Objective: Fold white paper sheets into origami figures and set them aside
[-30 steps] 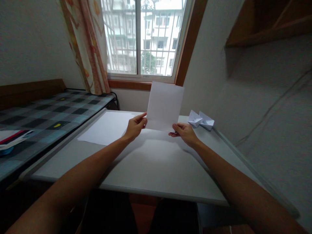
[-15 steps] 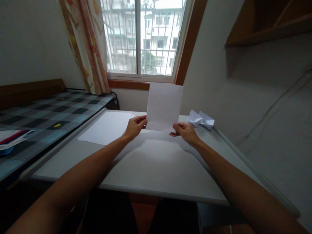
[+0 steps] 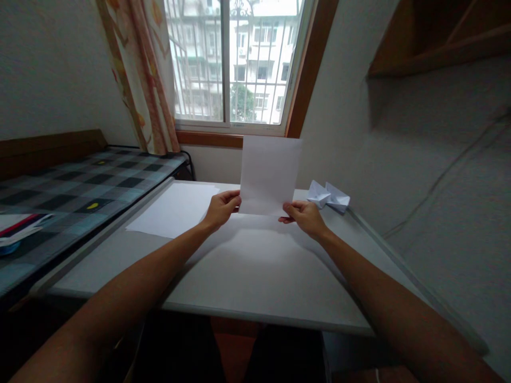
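Observation:
A white sheet of paper (image 3: 269, 173) stands upright above the grey table (image 3: 247, 271), held by its two bottom corners. My left hand (image 3: 220, 208) pinches the bottom left corner between thumb and fingers. My right hand (image 3: 304, 216) pinches the bottom right corner. Both hands hover just over the far middle of the table, in front of the window.
A flat white sheet (image 3: 175, 208) lies on the table's far left. A folded paper figure (image 3: 328, 196) sits at the far right, by the wall. A checked bed (image 3: 75, 186) runs along the left; a wooden shelf (image 3: 435, 37) hangs at the upper right.
The held sheet has turned slightly, from leaning right to nearly square to me. My hands stay almost in place.

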Demonstrator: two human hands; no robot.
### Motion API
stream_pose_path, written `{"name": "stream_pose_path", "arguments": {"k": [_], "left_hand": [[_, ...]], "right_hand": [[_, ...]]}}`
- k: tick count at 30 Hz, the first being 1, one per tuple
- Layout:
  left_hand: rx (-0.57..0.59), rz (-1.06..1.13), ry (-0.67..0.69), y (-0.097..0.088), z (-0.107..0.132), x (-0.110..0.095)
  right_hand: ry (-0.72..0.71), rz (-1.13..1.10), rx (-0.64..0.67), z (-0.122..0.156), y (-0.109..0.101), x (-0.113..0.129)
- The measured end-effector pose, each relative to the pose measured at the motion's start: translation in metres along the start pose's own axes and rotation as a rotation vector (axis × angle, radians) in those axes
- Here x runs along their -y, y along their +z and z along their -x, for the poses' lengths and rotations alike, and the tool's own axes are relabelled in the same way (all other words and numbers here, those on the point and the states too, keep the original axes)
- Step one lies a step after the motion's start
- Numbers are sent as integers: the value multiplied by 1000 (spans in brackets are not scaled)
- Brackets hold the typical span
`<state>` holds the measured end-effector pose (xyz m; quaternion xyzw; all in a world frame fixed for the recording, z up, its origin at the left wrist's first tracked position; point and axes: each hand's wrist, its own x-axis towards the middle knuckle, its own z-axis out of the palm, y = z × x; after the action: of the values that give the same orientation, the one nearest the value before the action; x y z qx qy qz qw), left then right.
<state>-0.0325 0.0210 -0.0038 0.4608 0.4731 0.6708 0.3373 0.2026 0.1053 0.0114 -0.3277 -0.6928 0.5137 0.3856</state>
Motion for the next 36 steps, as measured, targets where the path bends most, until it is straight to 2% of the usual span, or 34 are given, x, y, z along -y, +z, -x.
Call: {"name": "stream_pose_path", "arguments": {"k": [6, 12, 14, 17, 23, 30, 36], "left_hand": [[45, 40, -51, 1, 1, -2], [211, 65, -79, 7, 6, 2], [233, 55, -76, 8, 8, 4], [185, 19, -53, 8, 9, 7], [100, -31, 4, 8, 7, 9], [111, -18, 19, 10, 7, 9], [131, 25, 0, 12, 9, 6]], "right_hand": [[-9, 12, 44, 0, -1, -2], [-14, -6, 145, -1, 1, -9], [-31, -19, 168, -2, 1, -11], [-35, -40, 226, -2, -1, -13], [55, -68, 338, -2, -5, -14], [57, -85, 219, -4, -2, -14], [84, -90, 290, -5, -6, -17]]}}
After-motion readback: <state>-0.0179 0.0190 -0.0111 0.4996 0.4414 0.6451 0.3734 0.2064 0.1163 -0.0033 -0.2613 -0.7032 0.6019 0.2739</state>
